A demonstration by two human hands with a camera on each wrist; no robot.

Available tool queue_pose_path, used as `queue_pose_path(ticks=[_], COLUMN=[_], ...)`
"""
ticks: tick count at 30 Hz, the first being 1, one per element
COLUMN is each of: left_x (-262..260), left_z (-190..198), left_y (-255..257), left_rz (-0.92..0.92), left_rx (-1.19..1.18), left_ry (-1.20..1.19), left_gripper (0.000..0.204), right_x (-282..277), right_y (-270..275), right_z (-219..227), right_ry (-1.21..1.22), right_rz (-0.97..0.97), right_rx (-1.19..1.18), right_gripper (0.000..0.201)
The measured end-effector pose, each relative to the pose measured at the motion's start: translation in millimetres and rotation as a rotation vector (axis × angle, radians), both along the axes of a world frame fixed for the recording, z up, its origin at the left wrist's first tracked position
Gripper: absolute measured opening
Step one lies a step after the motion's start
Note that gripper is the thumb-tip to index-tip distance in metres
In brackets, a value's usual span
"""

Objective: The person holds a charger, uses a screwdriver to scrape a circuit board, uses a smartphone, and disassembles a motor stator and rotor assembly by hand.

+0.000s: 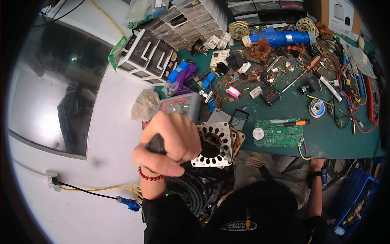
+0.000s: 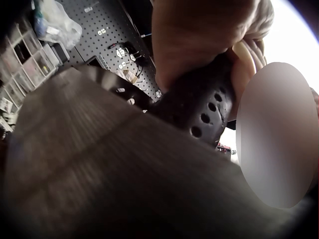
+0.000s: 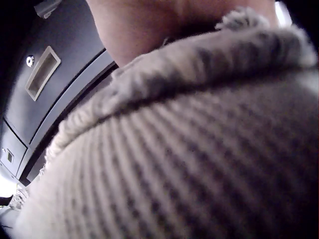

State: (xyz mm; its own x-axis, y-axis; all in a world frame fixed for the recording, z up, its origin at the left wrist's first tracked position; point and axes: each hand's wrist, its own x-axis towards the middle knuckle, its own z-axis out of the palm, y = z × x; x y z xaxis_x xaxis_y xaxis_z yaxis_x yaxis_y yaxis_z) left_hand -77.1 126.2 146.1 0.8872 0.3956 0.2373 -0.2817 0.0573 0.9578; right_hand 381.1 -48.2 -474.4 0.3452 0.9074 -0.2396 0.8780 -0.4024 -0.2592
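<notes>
My left hand point(image 1: 178, 138), with a red bead bracelet at the wrist, is raised in a fist to the left of a motor stator. It grips a dark handle point(image 1: 156, 144), whose end shows between thumb and forefinger. In the left wrist view this black handle point(image 2: 205, 117) has a row of round holes; what lies beyond the grip is hidden. The stator point(image 1: 226, 140), a white square frame with slots round its bore, is at the table's front edge. My right hand point(image 1: 317, 163) hangs low at the table's front edge, its fingers hidden.
A green circuit board point(image 1: 284, 138) bears an orange-handled screwdriver point(image 1: 294, 123). Solder spool point(image 1: 316, 108), wires and loose parts cover the green table point(image 1: 345, 142). Drawer cabinets point(image 1: 148, 53) stand at the back left, a blue crate point(image 1: 353, 199) at the lower right.
</notes>
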Motion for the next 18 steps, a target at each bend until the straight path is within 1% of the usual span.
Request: queue_pose_path(ticks=[1, 2, 3, 5, 6, 7, 8, 9, 10, 12, 13, 14, 16, 17, 18], left_x=[-3, -2, -2, 3, 8, 16, 23, 27, 29, 47, 40, 40, 41, 41, 39], left_z=[-7, -8, -9, -14, -13, -15, -15, -11, -25, -29, -29, -32, -36, -39, -39], left_y=[8, 10, 11, 11, -1, -16, -31, -42, -53, -60, -51, -43, -31, -28, -30], left_rz=[-0.024, -0.026, -0.047, -0.080, 0.066, 0.264, 0.462, 0.630, 0.818, 1.257, 1.205, 1.207, 1.411, 1.460, 1.460], left_rx=[-0.014, -0.011, 0.013, 0.051, 0.059, 0.087, 0.118, 0.198, 0.188, 0.042, 0.034, 0.034, 0.008, 0.050, 0.056], left_ry=[-0.019, -0.014, -0.014, -0.012, 0.011, 0.016, 0.023, 0.153, 0.042, -0.120, -0.105, -0.105, -0.050, -0.044, -0.044], left_gripper=[0.034, 0.034, 0.034, 0.032, 0.031, 0.033, 0.034, 0.038, 0.035, 0.029, 0.029, 0.029, 0.033, 0.033, 0.033], right_x=[-6, -16, -23, -21, -19, -18, -17, -17, -18, -16, -16, -15, -14, -13, -14], right_y=[6, 14, 18, 13, 10, 7, 5, 4, 4, -2, -2, -1, 4, 8, 9], right_z=[21, 58, 77, 69, 63, 56, 48, 40, 36, 38, 40, 43, 47, 48, 48], right_ry=[0.005, 0.050, 0.094, 0.076, 0.056, 0.056, -0.051, -0.157, -0.155, -0.130, -0.116, -0.101, -0.072, -0.057, -0.039], right_rz=[0.001, 0.011, 0.017, 0.016, 0.023, 0.025, 0.043, 0.062, 0.069, 0.093, 0.096, 0.097, 0.096, 0.096, 0.096], right_rx=[0.005, -0.097, -0.204, -0.255, -0.301, -0.311, -0.322, -0.330, -0.333, -0.342, -0.340, -0.336, -0.323, -0.314, -0.308], right_gripper=[0.053, 0.052, 0.051, 0.050, 0.049, 0.049, 0.045, 0.042, 0.042, 0.044, 0.045, 0.046, 0.049, 0.050, 0.051])
